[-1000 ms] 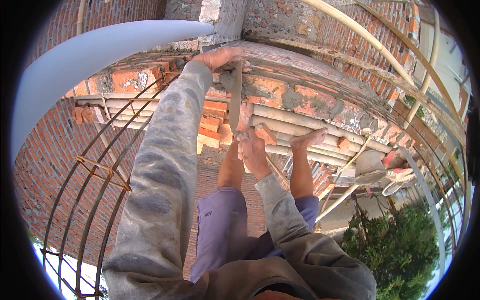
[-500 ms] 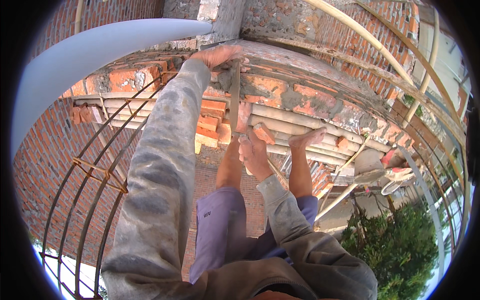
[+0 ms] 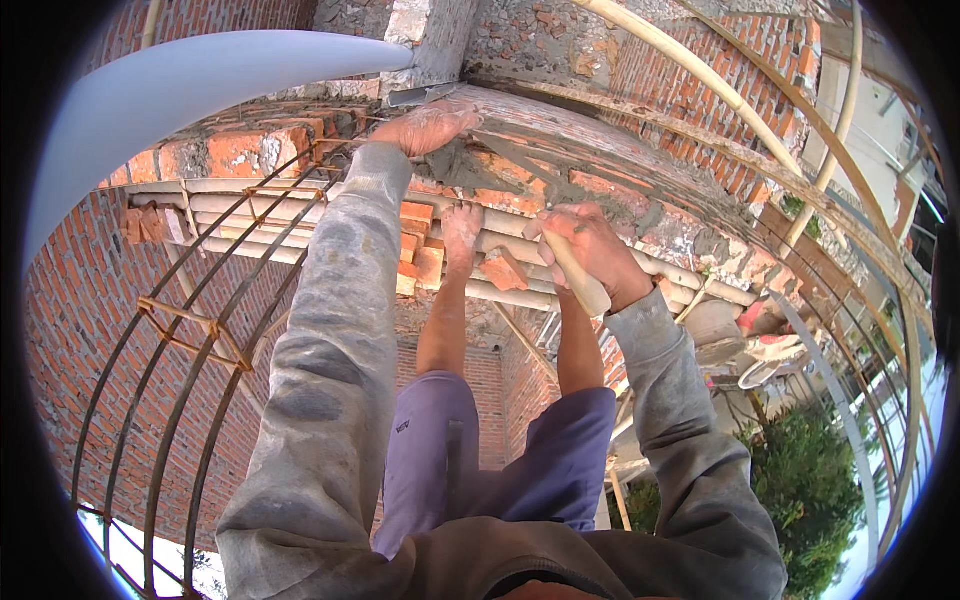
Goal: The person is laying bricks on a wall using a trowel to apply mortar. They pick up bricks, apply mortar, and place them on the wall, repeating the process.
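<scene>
My right hand (image 3: pixel 585 255) is closed round the pale wooden handle (image 3: pixel 578 273) of a flat metal tool, whose blade (image 3: pixel 510 155) slants up-left over smeared grey mortar (image 3: pixel 455 165). Higher up, my left hand (image 3: pixel 425 130) has its fingers curled at the wall top near the blade's far end; what they hold is hidden. A metal piece (image 3: pixel 410 95) lies just behind it. The brick ledge (image 3: pixel 610 195) runs across beneath the blade. One bare foot (image 3: pixel 460 225) stands on pale poles (image 3: pixel 650 268) below the ledge, beside loose bricks (image 3: pixel 500 270).
A rusty rebar cage (image 3: pixel 180 340) is at left, under a large pale pipe (image 3: pixel 220 65). Bamboo poles (image 3: pixel 730 85) cross at right. A brick wall (image 3: pixel 130 420) drops away below the narrow footing, with a tree (image 3: pixel 800 480) lower right.
My right hand has risen and moved right, tilting the blade from upright to a diagonal. My left hand has shifted slightly left, and the view has moved a little.
</scene>
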A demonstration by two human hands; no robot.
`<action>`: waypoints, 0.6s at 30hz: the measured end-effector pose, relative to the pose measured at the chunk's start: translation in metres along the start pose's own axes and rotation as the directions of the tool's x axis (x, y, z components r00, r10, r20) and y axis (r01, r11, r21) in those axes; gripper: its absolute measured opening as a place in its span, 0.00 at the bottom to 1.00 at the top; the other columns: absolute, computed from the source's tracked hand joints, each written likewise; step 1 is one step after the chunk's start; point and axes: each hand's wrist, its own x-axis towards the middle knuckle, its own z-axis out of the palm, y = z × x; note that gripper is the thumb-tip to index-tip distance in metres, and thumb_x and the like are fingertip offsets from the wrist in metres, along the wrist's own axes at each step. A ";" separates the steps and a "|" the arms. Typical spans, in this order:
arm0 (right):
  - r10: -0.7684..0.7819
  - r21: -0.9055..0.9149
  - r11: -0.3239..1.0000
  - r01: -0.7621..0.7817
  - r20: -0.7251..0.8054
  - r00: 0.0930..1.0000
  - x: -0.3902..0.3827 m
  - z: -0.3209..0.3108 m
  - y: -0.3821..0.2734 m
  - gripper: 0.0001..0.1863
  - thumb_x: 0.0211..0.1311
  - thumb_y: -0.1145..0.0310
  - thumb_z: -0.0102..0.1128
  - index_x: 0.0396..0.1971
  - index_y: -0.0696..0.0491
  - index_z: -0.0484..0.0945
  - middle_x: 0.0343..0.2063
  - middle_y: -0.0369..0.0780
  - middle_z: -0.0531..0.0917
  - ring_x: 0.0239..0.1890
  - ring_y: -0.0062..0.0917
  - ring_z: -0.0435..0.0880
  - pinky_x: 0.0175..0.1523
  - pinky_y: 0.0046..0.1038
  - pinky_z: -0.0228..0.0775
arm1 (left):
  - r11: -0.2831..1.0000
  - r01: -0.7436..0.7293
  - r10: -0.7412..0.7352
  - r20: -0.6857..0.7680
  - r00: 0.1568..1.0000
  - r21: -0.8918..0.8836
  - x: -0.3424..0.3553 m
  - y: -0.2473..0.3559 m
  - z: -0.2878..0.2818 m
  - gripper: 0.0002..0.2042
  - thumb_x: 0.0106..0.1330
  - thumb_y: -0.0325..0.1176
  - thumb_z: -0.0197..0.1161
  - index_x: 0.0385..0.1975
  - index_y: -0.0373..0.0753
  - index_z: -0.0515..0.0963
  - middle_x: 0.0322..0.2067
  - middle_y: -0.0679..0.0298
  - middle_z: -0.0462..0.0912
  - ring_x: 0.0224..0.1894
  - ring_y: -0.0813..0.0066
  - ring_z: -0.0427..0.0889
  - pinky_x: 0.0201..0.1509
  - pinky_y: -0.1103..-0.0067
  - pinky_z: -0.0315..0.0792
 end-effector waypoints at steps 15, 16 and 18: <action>0.349 0.118 0.927 -0.357 0.085 0.933 -0.046 0.004 0.015 0.17 0.74 0.62 0.57 0.29 0.60 0.75 0.16 0.35 0.74 0.19 0.19 0.76 0.24 0.27 0.66 | 0.752 -0.396 -0.067 -0.658 0.750 -0.527 -0.142 0.008 0.111 0.30 0.70 0.19 0.52 0.74 0.34 0.66 0.57 0.50 0.85 0.63 0.68 0.81 0.69 0.73 0.70; 0.316 0.165 0.931 -0.327 0.087 0.945 -0.048 0.002 0.015 0.17 0.74 0.62 0.58 0.29 0.60 0.74 0.17 0.35 0.74 0.19 0.18 0.76 0.24 0.27 0.66 | 0.711 -0.435 -0.097 -0.690 0.717 -0.552 -0.143 0.008 0.120 0.29 0.70 0.22 0.53 0.74 0.32 0.66 0.58 0.50 0.85 0.64 0.68 0.80 0.72 0.71 0.67; 0.270 0.186 0.941 -0.282 0.086 0.959 -0.043 0.005 0.016 0.16 0.73 0.62 0.58 0.28 0.60 0.73 0.17 0.38 0.74 0.19 0.22 0.77 0.25 0.29 0.66 | 0.640 -0.456 -0.215 -0.714 0.666 -0.618 -0.146 0.009 0.140 0.30 0.71 0.28 0.56 0.73 0.29 0.65 0.59 0.48 0.84 0.66 0.67 0.78 0.77 0.68 0.61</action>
